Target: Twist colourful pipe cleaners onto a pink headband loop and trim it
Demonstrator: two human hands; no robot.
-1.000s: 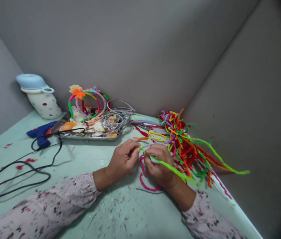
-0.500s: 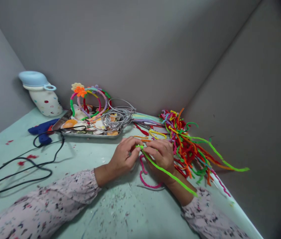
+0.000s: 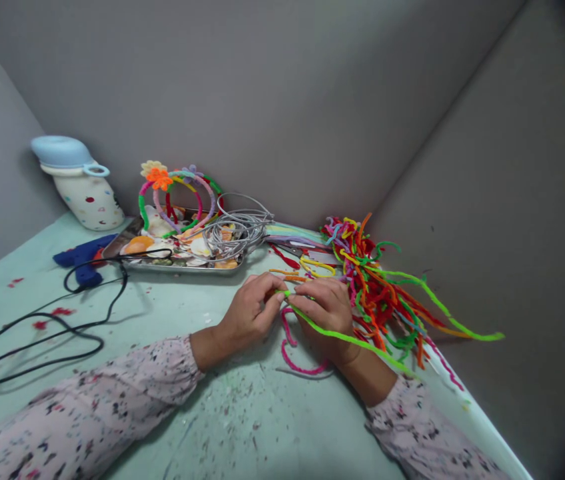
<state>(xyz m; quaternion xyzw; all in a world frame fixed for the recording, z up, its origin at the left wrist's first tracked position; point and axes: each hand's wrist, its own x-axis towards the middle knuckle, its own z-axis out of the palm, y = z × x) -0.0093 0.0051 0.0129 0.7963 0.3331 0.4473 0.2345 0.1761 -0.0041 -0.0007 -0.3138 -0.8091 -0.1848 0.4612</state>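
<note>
Between my two hands is a bright green pipe cleaner (image 3: pixel 347 339), its long free end running over my right wrist. My left hand (image 3: pixel 250 310) pinches its near end between thumb and forefinger. Fingers of my right hand (image 3: pixel 325 313) close on the same strip just beside that pinch; the exact grip point is partly hidden. A pink pipe cleaner (image 3: pixel 288 353), bent in a curve, lies on the table under my right hand, with a grey strand (image 3: pixel 307 375) alongside it. Orange pieces (image 3: pixel 290 277) and a yellow-handled pair of scissors (image 3: pixel 317 268) lie just beyond my fingers.
A heap of coloured pipe cleaners (image 3: pixel 377 293) sits at the right. Behind are a metal tray (image 3: pixel 182 269) with shells, fuzzy hoops (image 3: pixel 156 200) and a wire coil (image 3: pixel 237 230). A blue glue gun (image 3: pixel 85 257), its black cable (image 3: pixel 97 343) and a bottle (image 3: pixel 85 193) occupy the left.
The free end of the green pipe cleaner has swung slightly up and to the right across my right wrist. Both hands stay almost in place, and the view has shifted slightly.
</note>
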